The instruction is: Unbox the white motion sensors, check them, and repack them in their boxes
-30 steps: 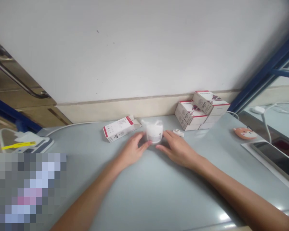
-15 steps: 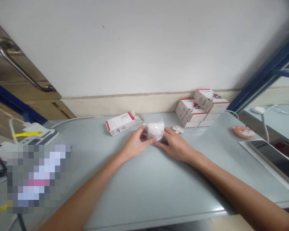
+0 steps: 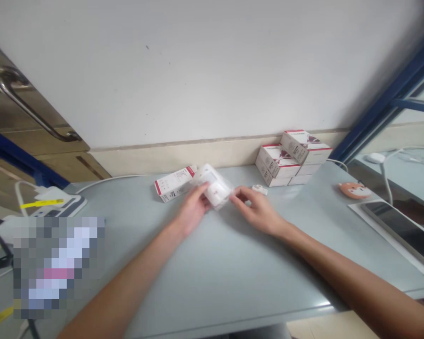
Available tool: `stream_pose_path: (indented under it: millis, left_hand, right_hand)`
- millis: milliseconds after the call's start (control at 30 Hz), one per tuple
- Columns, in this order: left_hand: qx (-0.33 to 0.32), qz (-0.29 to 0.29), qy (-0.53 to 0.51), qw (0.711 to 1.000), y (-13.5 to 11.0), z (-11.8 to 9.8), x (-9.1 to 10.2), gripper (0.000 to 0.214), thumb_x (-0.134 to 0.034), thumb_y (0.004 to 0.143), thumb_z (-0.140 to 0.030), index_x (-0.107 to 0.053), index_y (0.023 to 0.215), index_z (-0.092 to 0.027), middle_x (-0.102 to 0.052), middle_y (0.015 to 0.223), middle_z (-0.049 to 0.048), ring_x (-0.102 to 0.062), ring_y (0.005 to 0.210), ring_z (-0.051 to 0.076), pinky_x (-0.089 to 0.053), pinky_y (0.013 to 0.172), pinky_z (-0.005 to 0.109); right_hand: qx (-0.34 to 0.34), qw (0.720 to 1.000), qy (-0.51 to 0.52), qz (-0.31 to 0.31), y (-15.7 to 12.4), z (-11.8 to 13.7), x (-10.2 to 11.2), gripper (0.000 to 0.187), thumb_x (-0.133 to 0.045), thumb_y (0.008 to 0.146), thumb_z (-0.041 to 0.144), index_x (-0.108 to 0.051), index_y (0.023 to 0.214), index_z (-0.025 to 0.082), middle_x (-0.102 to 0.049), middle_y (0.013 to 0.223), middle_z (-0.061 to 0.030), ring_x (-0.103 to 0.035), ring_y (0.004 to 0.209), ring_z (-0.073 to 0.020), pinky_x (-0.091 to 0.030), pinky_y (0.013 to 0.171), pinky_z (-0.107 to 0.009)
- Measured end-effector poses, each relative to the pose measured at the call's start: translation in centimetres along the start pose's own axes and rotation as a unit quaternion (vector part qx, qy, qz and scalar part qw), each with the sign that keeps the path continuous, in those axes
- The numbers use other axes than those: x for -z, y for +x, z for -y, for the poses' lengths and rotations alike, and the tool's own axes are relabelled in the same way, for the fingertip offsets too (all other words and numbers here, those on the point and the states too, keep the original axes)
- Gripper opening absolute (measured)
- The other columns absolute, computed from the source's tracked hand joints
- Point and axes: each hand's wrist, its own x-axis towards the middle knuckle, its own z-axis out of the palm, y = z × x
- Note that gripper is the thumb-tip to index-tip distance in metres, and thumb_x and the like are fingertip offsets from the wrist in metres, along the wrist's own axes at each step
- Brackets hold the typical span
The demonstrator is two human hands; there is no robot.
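A white device (image 3: pixel 216 192) in clear plastic wrap (image 3: pixel 227 188) tilts over a gray bench (image 3: pixel 212 273), beside a red-and-white box (image 3: pixel 175 182). The left hand (image 3: pixel 191 212) grips it, thumb across the near side, other fingers (image 3: pixel 207 204) bent beneath. The right hand (image 3: pixel 258 213) pinches the wrap's right edge between thumb and forefinger, its remaining fingers loosely curled.

White device (image 3: pixel 215 186) in clear bag (image 3: pixel 226 190), tilted, in left hand (image 3: pixel 193 207).
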Motion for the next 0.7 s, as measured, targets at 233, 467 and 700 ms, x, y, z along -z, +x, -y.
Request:
stream_pose_path:
  millis: [233,467,700]
  left_hand:
    - [0.060,0.013,-0.090,0.994,0.0,-1.0,0.0,0.036,-0.074,0.093,-0.037,-0.065,0.126,-0.024,-0.069,0.140,0.0095,-0.070,0.124,0.026,-0.063,0.100,0.042]
    - [0.032,0.044,-0.082,0.995,-0.1,-0.3,-0.5,0.031,-0.071,0.093,-0.032,-0.067,0.122,-0.021,-0.064,0.148,0.0109,-0.062,0.138,0.029,-0.053,0.116,0.047]
    - [0.033,0.026,-0.047,0.998,-0.4,0.2,-0.7,0.042,-0.075,0.091,-0.034,-0.062,0.128,-0.020,-0.066,0.145,0.0141,-0.067,0.130,0.028,-0.049,0.119,0.047]
  right_hand:
    - [-0.052,0.990,0.089,-0.095,0.4,-0.1,0.9,0.026,-0.056,0.103,0.047,-0.062,0.104,0.022,-0.069,0.088,-0.0026,-0.066,0.079,-0.0186,-0.052,0.075,-0.033]
    - [-0.189,0.924,0.331,-0.037,0.4,0.8,-0.6,0.056,-0.063,0.095,0.060,-0.043,0.138,0.029,-0.068,0.117,-0.0080,-0.075,0.088,-0.0228,-0.064,0.074,-0.040]
    - [-0.214,0.881,0.412,-0.094,0.7,0.6,-0.2,0.036,-0.084,0.084,0.038,-0.060,0.106,0.022,-0.070,0.079,0.0008,-0.070,0.078,-0.0154,-0.061,0.069,-0.027]
